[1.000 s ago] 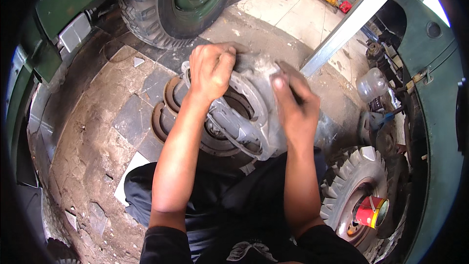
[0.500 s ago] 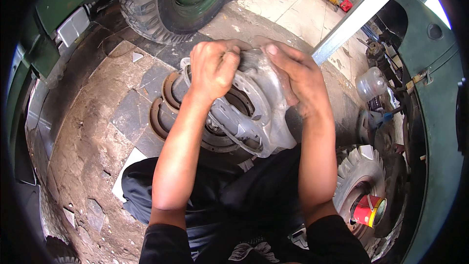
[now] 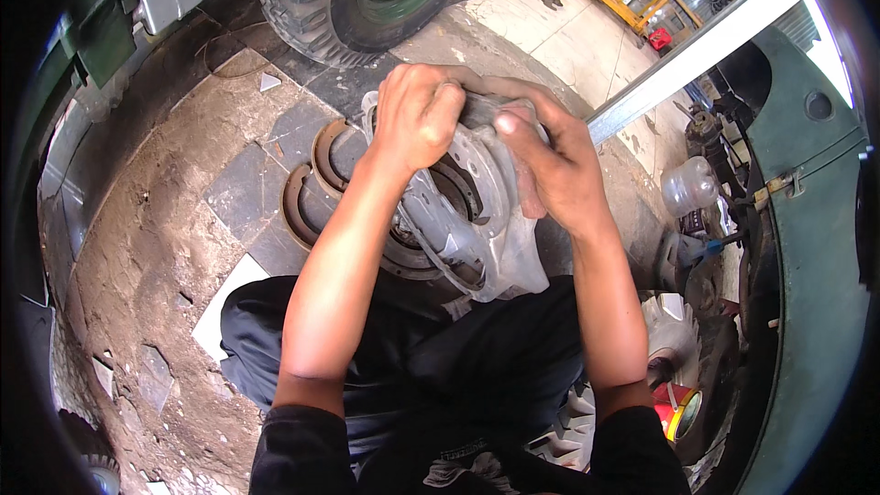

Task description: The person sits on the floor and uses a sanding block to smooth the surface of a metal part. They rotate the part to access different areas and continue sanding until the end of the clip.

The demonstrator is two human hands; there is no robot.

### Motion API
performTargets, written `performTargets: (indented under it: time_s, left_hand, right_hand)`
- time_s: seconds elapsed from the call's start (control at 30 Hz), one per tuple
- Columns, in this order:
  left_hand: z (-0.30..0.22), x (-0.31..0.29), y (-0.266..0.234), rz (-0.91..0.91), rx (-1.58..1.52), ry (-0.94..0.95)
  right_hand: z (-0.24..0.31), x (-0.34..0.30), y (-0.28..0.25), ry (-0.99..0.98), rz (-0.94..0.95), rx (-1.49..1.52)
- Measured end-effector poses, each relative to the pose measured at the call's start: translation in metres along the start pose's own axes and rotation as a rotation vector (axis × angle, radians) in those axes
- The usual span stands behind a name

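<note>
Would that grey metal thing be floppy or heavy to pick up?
The grey metal housing is probably stiff: its rim looks rigid. Its big opening may make it lighter than solid metal. Its uneven outline might let it rock.

Floor (image 3: 137, 247) of brown earth and dark tiles (image 3: 240, 194), pale tiles (image 3: 518, 23) toward 1 o'clock, treaded tyre (image 3: 307, 14) standing at 11, white shard (image 3: 269, 82) at 10, curved brown-edged metal pieces (image 3: 291, 209) at 9, white tile piece (image 3: 223, 310) at 8, dark scrap (image 3: 551, 1) at 1

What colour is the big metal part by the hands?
The metal part is grey. It shows best in the head view.
</note>
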State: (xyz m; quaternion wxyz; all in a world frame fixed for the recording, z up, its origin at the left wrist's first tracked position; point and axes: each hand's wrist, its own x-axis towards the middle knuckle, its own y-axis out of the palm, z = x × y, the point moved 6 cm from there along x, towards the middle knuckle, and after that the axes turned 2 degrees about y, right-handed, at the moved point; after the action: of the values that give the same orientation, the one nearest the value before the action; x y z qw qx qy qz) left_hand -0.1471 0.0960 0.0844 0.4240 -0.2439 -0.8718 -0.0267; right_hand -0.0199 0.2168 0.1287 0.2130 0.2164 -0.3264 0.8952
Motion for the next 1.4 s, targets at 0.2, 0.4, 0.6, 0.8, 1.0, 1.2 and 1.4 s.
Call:
performTargets:
  time_s: [0.2, 0.4, 0.6, 0.8, 1.0, 1.2, 1.4]
  left_hand:
    - [-0.009, 0.005, 0.003, 0.042, 0.051, -0.006]
    - [-0.006, 0.007, 0.006, -0.012, 0.026, -0.018]
    - [-0.013, 0.004, 0.010, -0.003, 0.060, -0.045]
    - [-0.010, 0.002, 0.002, -0.073, 0.099, -0.020]
    - [0.010, -0.008, 0.000, -0.159, 0.166, 0.024]
    - [-0.010, -0.003, 0.002, -0.083, 0.166, -0.026]
    - [-0.012, -0.004, 0.000, -0.044, 0.133, -0.094]
  right_hand:
    - [0.024, -0.004, -0.005, 0.365, -0.064, -0.139]
    - [0.018, 0.000, -0.006, 0.222, -0.164, -0.237]
    - [0.018, -0.012, -0.014, 0.394, -0.154, -0.023]
    - [0.031, 0.008, -0.004, 0.303, -0.181, -0.342]
    - [0.020, -0.004, 0.001, 0.266, -0.212, 0.154]
    - [0.030, 0.014, -0.004, 0.424, -0.170, -0.361]
    - [-0.004, -0.003, -0.010, 0.548, -0.209, 0.281]
